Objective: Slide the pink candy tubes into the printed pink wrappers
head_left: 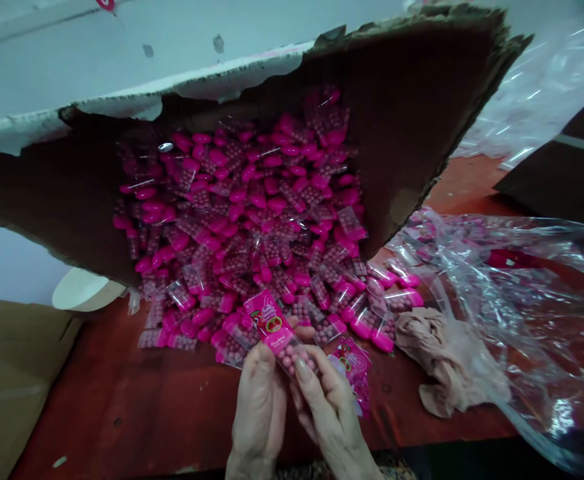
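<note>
Both hands meet low in the middle of the view around one pink candy pack [275,328], which has a printed pink upper part and round pink balls in its clear lower end. My left hand [259,400] holds its left side, thumb up and fingers behind it. The thumb and fingers of my right hand [325,393] pinch the clear lower end. Right beside my right hand, flat printed pink wrappers [355,373] lie on the red table [162,413]. Just beyond the hands spreads a large heap of pink-and-clear packs [252,220].
A torn-edged cardboard box [402,133] surrounds the heap, open toward me. On the right are a crumpled beige cloth [437,360] and clear plastic bags [532,300]. At the left stand a cardboard box [17,380] and a pale round object [85,291].
</note>
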A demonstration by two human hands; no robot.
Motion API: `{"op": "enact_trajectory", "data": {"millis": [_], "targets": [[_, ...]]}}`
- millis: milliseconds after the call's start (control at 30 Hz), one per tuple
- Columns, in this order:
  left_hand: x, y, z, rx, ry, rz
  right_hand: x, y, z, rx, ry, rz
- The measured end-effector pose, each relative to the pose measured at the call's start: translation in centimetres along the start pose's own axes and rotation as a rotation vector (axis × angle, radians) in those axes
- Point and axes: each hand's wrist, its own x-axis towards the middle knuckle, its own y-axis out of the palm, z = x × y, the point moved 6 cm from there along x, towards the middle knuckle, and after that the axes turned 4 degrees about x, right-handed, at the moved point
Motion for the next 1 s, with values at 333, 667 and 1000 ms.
{"op": "enact_trajectory", "data": {"millis": [333,667,1000], "targets": [[-0.8,0.0,0.9,0.065,0.034,-0.083,-1.3,-0.4,1.2,-0.113,-0.163,-0.205],[-1.1,-0.3,-0.7,0.079,0.152,0.030,-1.0,0.9,-0.4,0.237,0.136,-0.038],[-0.8,0.0,1.4,-0.007,0.081,0.048,-1.4,-0.3,1.1,0.096,-0.082,-0.199]]}}
